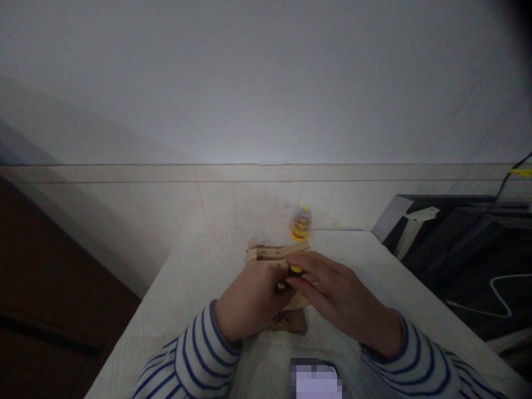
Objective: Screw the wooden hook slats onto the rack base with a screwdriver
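A small assembly of pale wooden slats (pixel 272 253) with dark holes lies on the white-covered table, partly hidden under both hands. My right hand (pixel 334 282) comes in from the right, its thumb and fingers pinched round the black-and-yellow handle of what looks like a screwdriver (pixel 295 270). Its shaft and tip are hidden. Against the left side of the slats is my left hand (pixel 255 299), fingers curled in close below the handle. What those fingers grip is out of sight. Nearer to me, a brown packet (pixel 291 321) with dark markings lies beneath the hands.
Behind the slats stands a clear, tapered container (pixel 301 224) with a yellow base. A phone-like device (pixel 318 382) with a blurred screen is at the near edge. The wall (pixel 249 205) borders the table's far side. Dark items and a white cable (pixel 501 293) are on the right.
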{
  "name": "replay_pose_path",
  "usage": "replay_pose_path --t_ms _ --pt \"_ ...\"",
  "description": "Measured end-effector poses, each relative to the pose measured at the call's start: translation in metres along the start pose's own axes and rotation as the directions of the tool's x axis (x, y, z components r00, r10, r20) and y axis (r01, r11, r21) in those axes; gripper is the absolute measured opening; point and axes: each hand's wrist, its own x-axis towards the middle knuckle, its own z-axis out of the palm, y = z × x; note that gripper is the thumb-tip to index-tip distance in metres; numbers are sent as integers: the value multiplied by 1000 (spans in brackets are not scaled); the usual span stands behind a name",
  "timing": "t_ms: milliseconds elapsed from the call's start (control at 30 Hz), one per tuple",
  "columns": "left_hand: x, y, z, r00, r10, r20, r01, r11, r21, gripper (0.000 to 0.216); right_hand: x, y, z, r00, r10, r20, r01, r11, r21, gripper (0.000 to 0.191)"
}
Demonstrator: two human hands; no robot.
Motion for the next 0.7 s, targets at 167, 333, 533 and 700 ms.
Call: replay_pose_path --t_ms 167,333,533,700 --pt "0 -1 3 997 -44 -56 46 998 32 12 1 -1 0 1000 4 -11 -4 1000 -10 24" --pt "0 -2 3 999 -28 -36 27 999 -32 10 1 -1 -2 1000 17 -20 -17 1000 -11 23" --pt "-1 -2 5 1000 -7 -30 7 1000 -3 13 0 -4 -5 999 35 13 -35 999 -3 31" --pt "-1 -3 5 1000 0 -29 0 1000 -12 14 0 -4 -6 1000 -4 29 4 1000 7 32"
